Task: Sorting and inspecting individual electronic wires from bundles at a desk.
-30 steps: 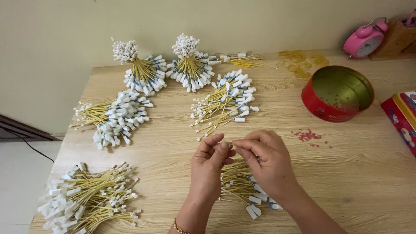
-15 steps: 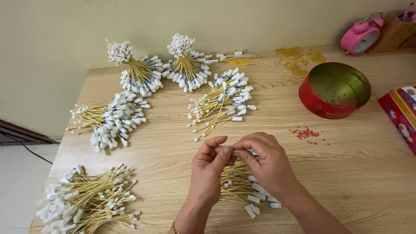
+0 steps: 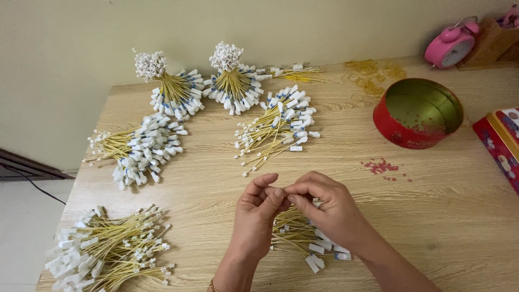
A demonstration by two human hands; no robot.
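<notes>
Where hands [image 3: 294, 208] meet, wire bundles [image 3: 143, 148] strew the wooden table [image 3: 443, 216].

A light wooden tabletop [image 3: 216, 184] fills most of the frame. Bundles of yellow wires with white plugs lie on it: two upright tied bundles [image 3: 173, 89] at the upper left, a loose pile [image 3: 278, 127] at the upper middle, another pile [image 3: 140, 148] at the left, a big heap [image 3: 108, 251] at the lower left, and a small pile [image 3: 308, 243] at the lower middle. A round red tin [image 3: 417, 112] stands open at the upper right, with red crumbs [image 3: 383, 166] just below it, a pink alarm clock [image 3: 450, 47] behind it and a red box [image 3: 500, 143] at the right edge.
</notes>
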